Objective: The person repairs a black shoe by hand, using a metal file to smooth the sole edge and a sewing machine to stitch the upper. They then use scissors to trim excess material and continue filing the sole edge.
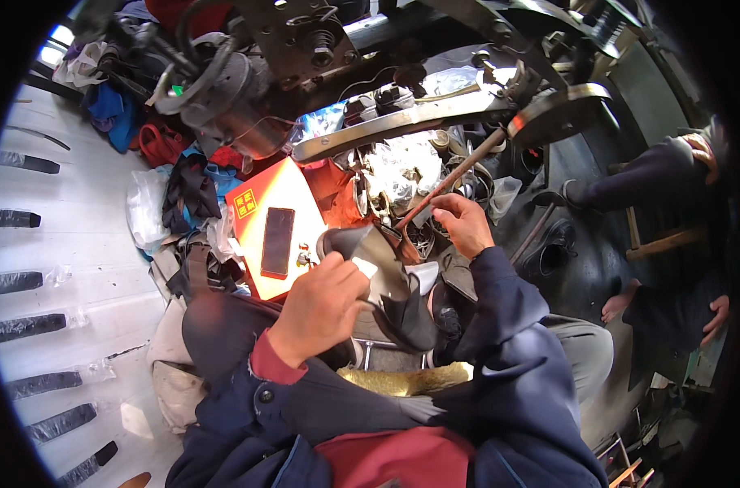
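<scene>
In front of my lap, my left hand (321,305) is closed on the edge of a dark, shoe-like piece (410,321) with a pale grey inside. It sits tilted above my knees, and its far side curves up beyond my fingers. My right hand (466,226) is raised to the right of that piece. Its thumb and fingertips are pinched together, but whatever they hold is too small to make out. A thin wooden stick (467,163) slants down just beyond the right fingers; whether they touch it I cannot tell.
An orange-red box (252,215) with a dark phone (278,242) on it stands left of centre. Overhead hangs a metal machine with a curved arm (402,122). Bags and cloth heap at the far left. A black shoe (555,250) and another person's hands (620,301) are at right.
</scene>
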### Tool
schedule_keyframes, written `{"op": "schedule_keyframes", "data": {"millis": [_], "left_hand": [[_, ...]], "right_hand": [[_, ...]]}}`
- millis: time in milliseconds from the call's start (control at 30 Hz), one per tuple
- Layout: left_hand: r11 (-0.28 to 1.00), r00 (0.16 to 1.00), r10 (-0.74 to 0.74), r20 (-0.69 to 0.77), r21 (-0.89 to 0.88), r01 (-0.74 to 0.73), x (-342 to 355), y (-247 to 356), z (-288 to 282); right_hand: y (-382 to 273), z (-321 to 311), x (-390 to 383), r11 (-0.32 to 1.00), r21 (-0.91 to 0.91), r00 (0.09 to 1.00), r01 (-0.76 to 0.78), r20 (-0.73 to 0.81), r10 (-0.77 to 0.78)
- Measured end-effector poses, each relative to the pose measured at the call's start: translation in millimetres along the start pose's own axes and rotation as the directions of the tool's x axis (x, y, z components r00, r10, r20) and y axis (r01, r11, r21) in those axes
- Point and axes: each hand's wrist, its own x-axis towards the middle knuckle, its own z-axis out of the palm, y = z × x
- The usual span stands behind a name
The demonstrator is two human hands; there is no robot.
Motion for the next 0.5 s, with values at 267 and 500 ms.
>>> {"op": "schedule_keyframes", "data": {"millis": [267, 500], "left_hand": [[0.982, 0.989, 0.065, -0.134, -0.166, -0.087, -4.8, 16.5, -14.1], [0.921, 0.983, 0.175, -0.05, -0.344, -0.182, -14.8, 32.2, -0.6]], "right_hand": [[-148.3, -12.7, -150.0, 0.813, -0.192, 0.776, 0.55, 0.476, -0.413], [-126.9, -10.7, -200.2, 0.838, -0.3, 0.802, 0.456, 0.547, -0.241]]}}
